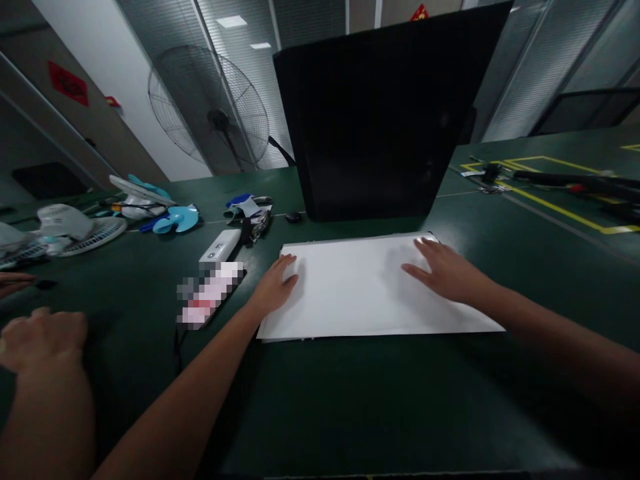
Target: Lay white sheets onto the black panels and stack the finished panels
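Note:
A large white sheet of paper [345,293] lies flat on the dark green table [380,400]. My left hand [275,287] rests at its left edge, thumb and fingers apart, with nothing held. Over the right part of the sheet is my right hand [445,270], fingers spread and lying on or just above the paper; it grips nothing. Thin layers or small tabs show along the sheet's edges, so I cannot tell whether it is one sheet or several.
Behind the paper stands a large black panel [370,127]. Left of it lie a pixelated card [213,297], a white box [220,247], a mouse [293,217] and disassembled fan parts [175,219]. Another person's hand [45,337] is at far left. Dark rods [560,179] lie at right.

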A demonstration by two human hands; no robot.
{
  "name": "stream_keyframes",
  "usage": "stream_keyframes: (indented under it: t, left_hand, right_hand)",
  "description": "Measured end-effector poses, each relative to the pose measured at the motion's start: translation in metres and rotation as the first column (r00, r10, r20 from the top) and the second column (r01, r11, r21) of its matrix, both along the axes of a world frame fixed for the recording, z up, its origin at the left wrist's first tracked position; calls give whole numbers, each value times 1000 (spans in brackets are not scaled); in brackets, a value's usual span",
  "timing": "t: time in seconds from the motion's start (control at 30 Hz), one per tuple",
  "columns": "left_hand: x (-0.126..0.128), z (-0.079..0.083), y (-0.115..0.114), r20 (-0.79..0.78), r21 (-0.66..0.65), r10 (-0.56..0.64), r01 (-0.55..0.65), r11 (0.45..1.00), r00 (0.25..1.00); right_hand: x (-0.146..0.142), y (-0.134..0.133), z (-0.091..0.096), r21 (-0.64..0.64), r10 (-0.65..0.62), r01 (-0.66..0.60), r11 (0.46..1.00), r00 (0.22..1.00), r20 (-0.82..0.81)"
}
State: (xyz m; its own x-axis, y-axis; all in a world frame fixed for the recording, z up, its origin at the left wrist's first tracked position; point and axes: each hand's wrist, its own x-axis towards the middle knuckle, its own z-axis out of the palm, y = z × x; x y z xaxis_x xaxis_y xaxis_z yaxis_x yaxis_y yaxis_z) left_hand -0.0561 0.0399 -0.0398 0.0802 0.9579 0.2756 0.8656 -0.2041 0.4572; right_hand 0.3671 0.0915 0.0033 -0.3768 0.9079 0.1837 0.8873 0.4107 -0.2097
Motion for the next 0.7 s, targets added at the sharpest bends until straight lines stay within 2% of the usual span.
stream_keyframes:
  t: [0.03,0.1,0.2,0.27,0.37,0.5,0.7]
  left_hand:
    - [0,1,0,-5,-4,-12,12,1000,1000]
    - [1,1,-1,-22,-15,-43,42,999,999]
    - [1,1,-1,-34,-26,-71,70,997,997]
    - [1,1,0,-26,-20,-62,61,998,998]
    - [2,2,-1,7,-12,-40,41,999,999]
    - [5,7,-3,96,20,-33,31,999,995]
    - [9,13,-8,88,34,-76,74,997,993]
  right_hand:
    - [21,4,-6,-9,-48,49,999,998,43]
    - [60,-1,-17,-61,-48,54,997,994,101]
    - [103,-31,-28,-168,130,-110,980,985,115]
    - [118,-53,-32,-214,238,-214,953,967,94]
    - [122,-71,-34,-192,238,-231,954,971,11]
    - [117,-71,-36,-119,175,-190,974,977,-125]
    - [114,-71,-32,-134,150,-166,977,981,-118]
